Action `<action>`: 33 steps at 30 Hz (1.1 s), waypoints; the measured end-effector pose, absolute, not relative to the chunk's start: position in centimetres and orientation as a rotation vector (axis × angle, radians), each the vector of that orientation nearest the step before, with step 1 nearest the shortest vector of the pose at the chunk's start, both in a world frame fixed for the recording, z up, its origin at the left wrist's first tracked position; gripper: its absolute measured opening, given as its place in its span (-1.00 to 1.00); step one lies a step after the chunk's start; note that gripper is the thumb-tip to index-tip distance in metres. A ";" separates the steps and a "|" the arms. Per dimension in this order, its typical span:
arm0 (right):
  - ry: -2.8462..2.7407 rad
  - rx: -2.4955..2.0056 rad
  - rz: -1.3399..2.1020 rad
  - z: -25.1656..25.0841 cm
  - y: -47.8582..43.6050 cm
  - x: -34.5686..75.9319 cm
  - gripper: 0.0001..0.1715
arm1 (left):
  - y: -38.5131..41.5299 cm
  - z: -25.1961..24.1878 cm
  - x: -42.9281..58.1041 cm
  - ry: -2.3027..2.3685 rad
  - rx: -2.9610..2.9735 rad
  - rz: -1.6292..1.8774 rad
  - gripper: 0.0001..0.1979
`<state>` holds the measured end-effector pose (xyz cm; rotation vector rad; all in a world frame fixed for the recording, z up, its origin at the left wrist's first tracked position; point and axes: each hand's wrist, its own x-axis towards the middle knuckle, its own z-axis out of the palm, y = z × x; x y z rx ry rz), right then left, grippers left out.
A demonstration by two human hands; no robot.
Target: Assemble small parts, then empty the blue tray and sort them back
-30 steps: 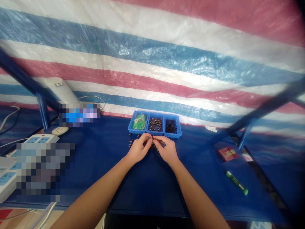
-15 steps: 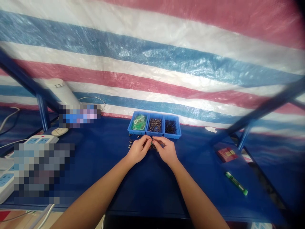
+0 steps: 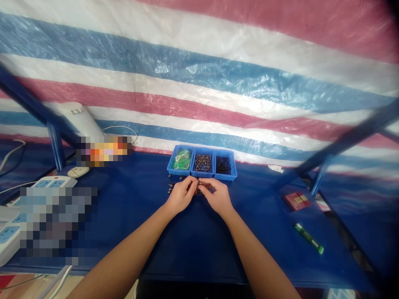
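My left hand [image 3: 183,194] and my right hand [image 3: 216,195] meet fingertip to fingertip just in front of three joined blue bins. Both are closed in a pinch around a small dark and metallic piece [image 3: 199,182], mostly covered by the fingers, so its kind is unclear. Small brass-and-black parts [image 3: 170,185] lie on the table beside my left hand. The left bin [image 3: 171,169] holds green and clear pieces. In the middle bin [image 3: 202,173] are many brass-coloured metal parts, and the right bin [image 3: 225,177] contains black screw-like pieces.
A white power strip [image 3: 64,182] and a blurred-out object lie at the left. To the right are a dark red box [image 3: 296,201] and a green tube-like packet [image 3: 308,238]. Blue frame bars [image 3: 346,141] slope at both sides, before a striped tarp [image 3: 199,104].
Both hands stay in nearly the same place. The fingertips have shifted slightly around the small piece, and the right fingers sit a little differently.
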<state>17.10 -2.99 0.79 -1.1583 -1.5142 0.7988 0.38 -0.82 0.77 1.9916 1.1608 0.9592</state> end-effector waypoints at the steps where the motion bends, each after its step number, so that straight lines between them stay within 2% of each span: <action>1: -1.506 -1.167 0.802 0.8 -3.0 17.1 -0.76 | -0.8 0.8 0.4 1.160 1.982 0.960 -0.77; 7: -1.488 -1.175 0.819 0.5 -2.9 17.1 -0.77 | -0.8 0.6 0.4 1.169 1.962 0.961 -0.79; 14: -1.548 -1.141 0.747 0.9 -3.1 17.0 -0.78 | -0.7 0.8 0.3 1.193 2.015 0.949 -0.72; 20: -1.539 -1.141 0.753 1.0 -3.1 17.0 -0.78 | -0.9 1.0 0.3 1.152 1.993 0.964 -0.77; 27: -1.567 -1.129 0.750 1.2 -3.2 16.8 -0.80 | -0.8 1.0 0.3 1.180 2.024 0.976 -0.66; 33: -1.491 -1.160 0.800 0.8 -3.1 17.0 -0.78 | -0.9 1.2 0.2 1.134 1.999 0.965 -0.76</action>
